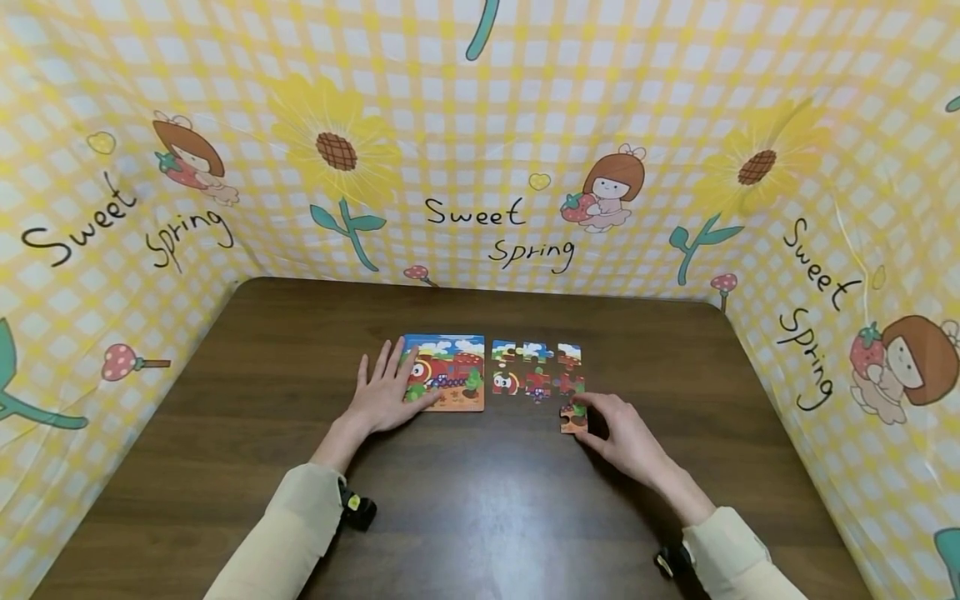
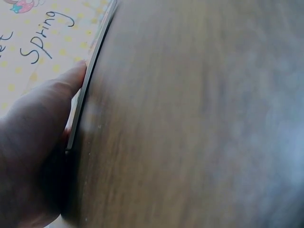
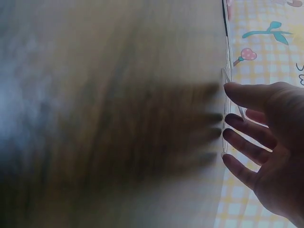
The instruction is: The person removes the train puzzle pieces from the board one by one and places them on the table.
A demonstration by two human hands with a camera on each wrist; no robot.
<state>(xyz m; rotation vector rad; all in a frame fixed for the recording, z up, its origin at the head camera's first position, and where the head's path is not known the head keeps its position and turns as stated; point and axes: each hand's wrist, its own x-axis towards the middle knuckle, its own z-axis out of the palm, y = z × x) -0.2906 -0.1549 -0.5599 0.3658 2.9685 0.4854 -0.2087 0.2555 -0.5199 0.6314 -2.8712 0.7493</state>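
Note:
My left hand (image 1: pixel 383 397) lies with fingers spread over the left side of a square picture board (image 1: pixel 461 375). The board shows a red cartoon train under a blue sky. In the left wrist view its thin edge (image 2: pixel 92 78) lies beside my thumb. On the right, my right hand (image 1: pixel 621 433) pinches a jigsaw piece (image 1: pixel 573 419) with green and orange-brown print between thumb and index finger. It is just below the lowest right piece (image 1: pixel 572 383). The right wrist view shows that piece nearly edge-on, slightly tilted, at the fingertips.
Several loose jigsaw pieces (image 1: pixel 537 383) lie in two rows right of the board, with small gaps between them. Under everything is a dark brown wooden table (image 1: pixel 465 500). Yellow checked cloth (image 1: pixel 465 125) with printed flowers and figures encloses its back and sides.

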